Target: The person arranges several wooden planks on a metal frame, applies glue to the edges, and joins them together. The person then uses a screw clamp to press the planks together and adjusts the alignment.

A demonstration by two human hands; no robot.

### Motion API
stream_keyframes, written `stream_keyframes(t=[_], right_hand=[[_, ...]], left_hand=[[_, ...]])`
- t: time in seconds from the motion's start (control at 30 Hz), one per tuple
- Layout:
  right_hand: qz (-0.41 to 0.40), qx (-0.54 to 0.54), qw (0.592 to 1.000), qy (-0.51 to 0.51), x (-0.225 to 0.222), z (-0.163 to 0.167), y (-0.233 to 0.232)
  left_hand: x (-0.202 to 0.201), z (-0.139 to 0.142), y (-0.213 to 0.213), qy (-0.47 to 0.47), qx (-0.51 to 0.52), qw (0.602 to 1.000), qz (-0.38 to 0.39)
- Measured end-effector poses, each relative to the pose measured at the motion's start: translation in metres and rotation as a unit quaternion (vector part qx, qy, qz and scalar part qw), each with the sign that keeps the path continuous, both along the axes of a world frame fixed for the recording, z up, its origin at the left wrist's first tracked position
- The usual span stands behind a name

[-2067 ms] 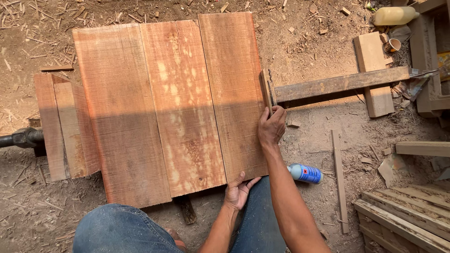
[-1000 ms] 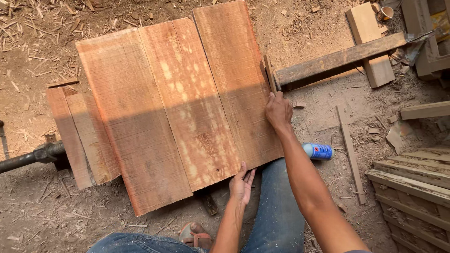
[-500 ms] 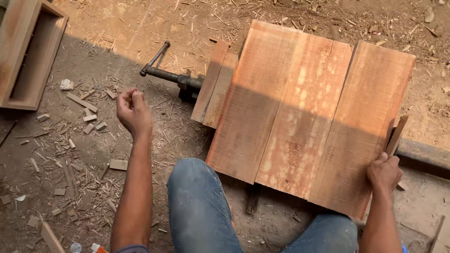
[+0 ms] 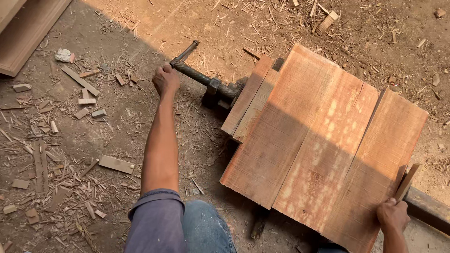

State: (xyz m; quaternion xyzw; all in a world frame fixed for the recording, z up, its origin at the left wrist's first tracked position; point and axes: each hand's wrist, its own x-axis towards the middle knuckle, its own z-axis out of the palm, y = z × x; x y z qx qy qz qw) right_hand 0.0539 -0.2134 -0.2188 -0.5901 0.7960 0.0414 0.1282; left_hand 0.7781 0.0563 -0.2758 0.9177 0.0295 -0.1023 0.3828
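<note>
Boards (image 4: 323, 140), three laid edge to edge, lie flat on the dirt floor (image 4: 117, 126) with a clamp screw (image 4: 201, 78) pressing their left edge. Left hand (image 4: 166, 79) has its grip clenched on the screw's handle end, seemingly to turn it. Right hand (image 4: 393, 214) grasps a small wedge (image 4: 406, 182) at the boards' right edge, likely steadying them.

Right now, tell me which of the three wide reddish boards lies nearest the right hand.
The rightmost wide reddish wooden board: its outer edge runs beside the right hand; the other two lie farther left.

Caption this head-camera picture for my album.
Left hand grips a clamp's screw handle; right hand steadies three reddish boards.
</note>
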Motion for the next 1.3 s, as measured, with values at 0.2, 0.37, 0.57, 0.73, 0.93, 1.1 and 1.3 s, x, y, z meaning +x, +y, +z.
stream_keyframes(t=[0.2, 0.37, 0.57, 0.73, 0.93, 1.1, 1.3], right_hand=[[0.014, -0.025, 1.000, -0.003, 0.000, -0.004, -0.006], [0.022, -0.043, 0.999, 0.011, -0.007, -0.012, -0.007], [0.020, -0.030, 0.999, -0.005, -0.018, -0.017, -0.009], [0.009, -0.019, 1.000, -0.007, -0.019, -0.019, -0.014], [0.000, -0.016, 1.000, -0.013, -0.019, -0.020, -0.013], [0.005, -0.017, 1.000, -0.019, -0.016, -0.017, -0.012], [0.000, -0.031, 0.999, -0.041, -0.022, -0.018, -0.013]], left_hand=[[-0.029, 0.023, 0.051, -0.188, -0.217, 0.948, 0.135], [0.018, 0.038, 0.002, -0.079, 0.029, 0.945, -0.316], [0.015, -0.003, -0.041, -0.115, 0.176, 0.921, -0.328], [0.017, -0.008, -0.019, -0.013, 0.257, 0.933, -0.250], [0.010, 0.019, 0.023, -0.025, -0.011, 0.995, -0.099], [0.012, 0.020, -0.004, 0.050, 0.098, 0.980, -0.168], [-0.008, -0.002, 0.015, -0.081, 0.177, 0.975, -0.110]])
